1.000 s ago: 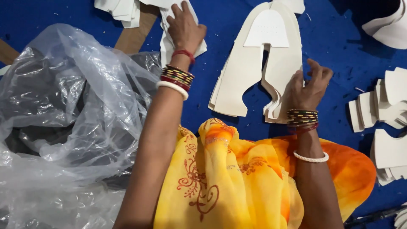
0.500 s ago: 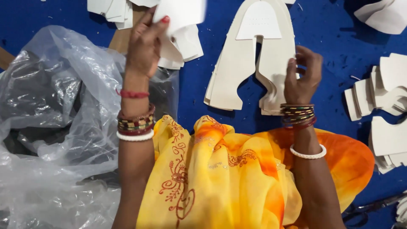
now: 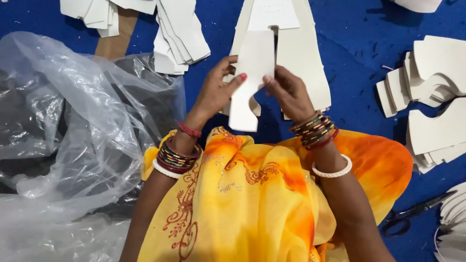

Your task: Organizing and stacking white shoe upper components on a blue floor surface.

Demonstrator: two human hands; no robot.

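I hold a white cut-out piece (image 3: 248, 77) upright in front of me with both hands. My left hand (image 3: 217, 92) pinches its left edge, thumb on the front. On its right edge my right hand (image 3: 289, 90) grips with fingertips. Behind the piece lies a big pile of cream, shoe-upper-shaped cut-outs (image 3: 303, 43) on the blue cloth (image 3: 354, 73). Both wrists carry coloured bangles, and yellow-orange fabric covers my lap.
Crumpled clear plastic sheeting (image 3: 73, 140) fills the left side. A fanned stack of white pieces (image 3: 177, 41) lies at the top centre, more white stacks (image 3: 432, 92) at the right. Black scissors (image 3: 412, 213) rest at the lower right.
My left hand brought a white piece from the stack at the top toward me. My right hand left the cream pile and took hold of the piece's right edge.
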